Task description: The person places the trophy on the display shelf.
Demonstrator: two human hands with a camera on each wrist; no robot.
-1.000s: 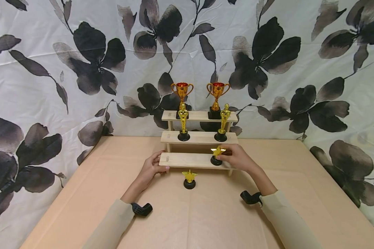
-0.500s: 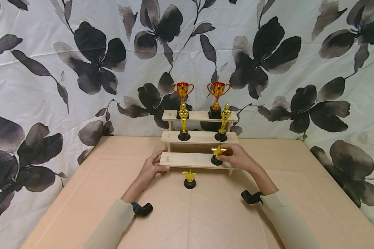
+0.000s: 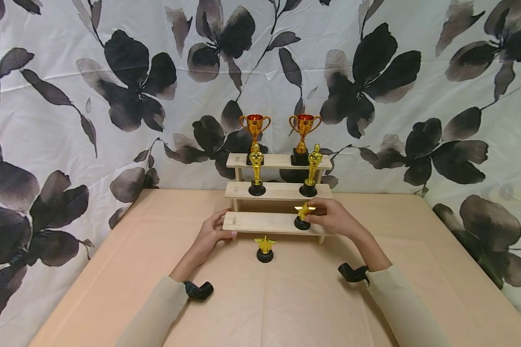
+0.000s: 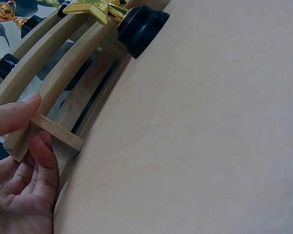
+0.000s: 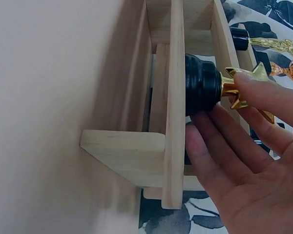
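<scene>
A three-tier wooden display shelf (image 3: 260, 221) stands on the table. My left hand (image 3: 210, 229) grips the left end of its lowest tier, thumb on top and fingers curled below, as the left wrist view shows. At the right end of that tier, a gold star trophy (image 3: 303, 222) stands upright on its black base. My right hand (image 3: 334, 218) holds it, the thumb (image 5: 249, 87) on the star and fingers behind its stem and base. A second star trophy (image 3: 265, 249) is on the table in front of the shelf, also seen by the left wrist camera.
Two gold figure trophies (image 3: 256, 171) (image 3: 311, 173) stand on the middle tier. Behind them, two cup trophies (image 3: 254, 126) (image 3: 303, 129) occupy the top tier. A floral cloth (image 3: 139, 96) hangs behind the beige-covered table (image 3: 260, 308).
My right hand and wrist have shifted very slightly to the right, while the star trophy keeps its place on the lowest tier. The left hand keeps its grip on the shelf.
</scene>
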